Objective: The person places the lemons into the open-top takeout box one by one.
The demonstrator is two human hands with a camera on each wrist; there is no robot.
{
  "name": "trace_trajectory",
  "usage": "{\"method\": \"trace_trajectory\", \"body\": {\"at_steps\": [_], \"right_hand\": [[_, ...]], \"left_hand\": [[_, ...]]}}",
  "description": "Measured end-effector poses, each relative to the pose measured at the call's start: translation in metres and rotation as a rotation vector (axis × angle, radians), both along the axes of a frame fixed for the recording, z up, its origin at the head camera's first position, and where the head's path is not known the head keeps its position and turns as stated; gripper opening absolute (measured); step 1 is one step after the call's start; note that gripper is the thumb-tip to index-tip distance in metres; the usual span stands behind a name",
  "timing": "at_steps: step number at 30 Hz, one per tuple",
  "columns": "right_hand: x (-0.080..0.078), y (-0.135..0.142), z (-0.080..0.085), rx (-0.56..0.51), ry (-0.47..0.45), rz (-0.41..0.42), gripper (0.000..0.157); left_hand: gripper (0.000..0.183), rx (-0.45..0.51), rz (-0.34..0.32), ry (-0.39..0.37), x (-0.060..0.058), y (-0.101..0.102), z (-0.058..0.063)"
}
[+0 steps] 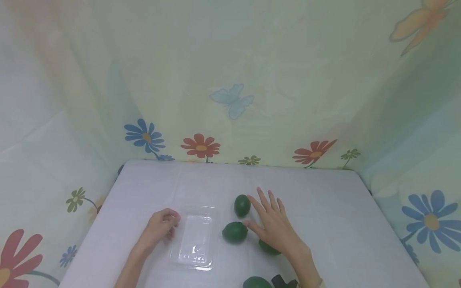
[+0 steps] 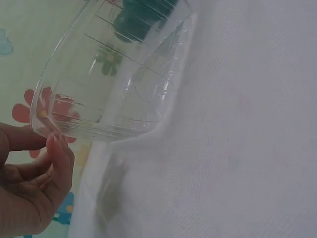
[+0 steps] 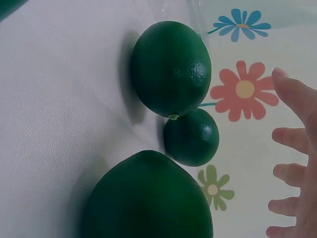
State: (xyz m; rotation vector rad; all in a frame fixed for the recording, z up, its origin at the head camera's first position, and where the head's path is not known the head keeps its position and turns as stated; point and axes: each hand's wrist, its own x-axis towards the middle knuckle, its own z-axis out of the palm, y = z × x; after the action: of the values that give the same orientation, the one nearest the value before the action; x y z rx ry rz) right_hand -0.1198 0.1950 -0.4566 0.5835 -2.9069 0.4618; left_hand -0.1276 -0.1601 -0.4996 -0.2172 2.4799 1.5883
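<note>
On the white table lies a clear plastic box point(image 1: 196, 240). My left hand point(image 1: 162, 226) is at its left side, and in the left wrist view the thumb and fingers pinch the rim of the box point(image 2: 94, 116). My right hand point(image 1: 275, 228) hovers with spread fingers over several dark green limes. One lime point(image 1: 242, 205) lies by the index fingertip, another lime point(image 1: 235, 232) by the thumb tip. A third lime point(image 1: 268, 247) is partly hidden beneath the palm. The right wrist view shows a lime point(image 3: 171, 69) with a small stem nub, apart from the fingers.
Another lime point(image 1: 257, 282) lies at the bottom edge of the head view. Beside it is a dark object point(image 1: 279, 281), cut off by the frame and partly behind the right forearm. A flowered curtain point(image 1: 230, 132) surrounds the table point(image 1: 324, 200) at the back and sides.
</note>
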Motion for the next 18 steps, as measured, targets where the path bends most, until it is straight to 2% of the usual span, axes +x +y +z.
{"method": "trace_trajectory", "body": {"at_steps": [9, 18], "right_hand": [[-0.005, 0.003, -0.003, -0.024, -0.014, 0.020, 0.075], [-0.026, -0.001, -0.002, -0.056, -0.153, 0.058, 0.072]], "left_hand": [[0.031, 0.057, 0.022, -0.032, -0.006, -0.004, -0.002], [0.031, 0.082, 0.038, -0.032, -0.016, -0.008, -0.001]]}}
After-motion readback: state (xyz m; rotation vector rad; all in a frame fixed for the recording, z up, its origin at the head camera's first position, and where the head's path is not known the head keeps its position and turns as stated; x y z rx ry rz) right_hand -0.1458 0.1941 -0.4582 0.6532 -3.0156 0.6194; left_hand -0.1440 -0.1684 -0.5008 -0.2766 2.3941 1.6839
